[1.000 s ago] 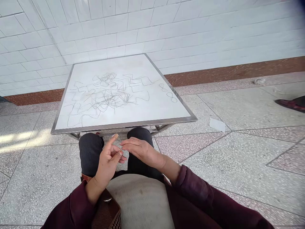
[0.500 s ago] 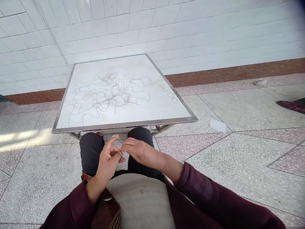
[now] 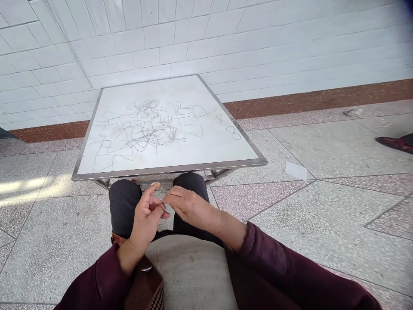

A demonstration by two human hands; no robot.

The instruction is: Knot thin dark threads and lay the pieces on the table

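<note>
Over my lap, my left hand and my right hand meet at the fingertips. Thumb and a finger of my left hand are pinched together, while its index finger points up with a tan covering near the tip. My right fingers are closed in a pinch right against them. A tiny reddish, thin bit shows where the fingertips meet; it is too small to name. Beyond my knees, thin dark bent strands, like wire or thread, lie tangled on the white tabletop. Small looped strands sit apart near its right edge.
The table has a metal rim and stands against a white tiled wall. On the speckled floor lies a white scrap. Another person's dark shoe is at the far right. A brown strap bag hangs at my left side.
Both hands stay pinched together in nearly the same place, with only a very slight shift of the fingertips. The strands on the table look unchanged.
</note>
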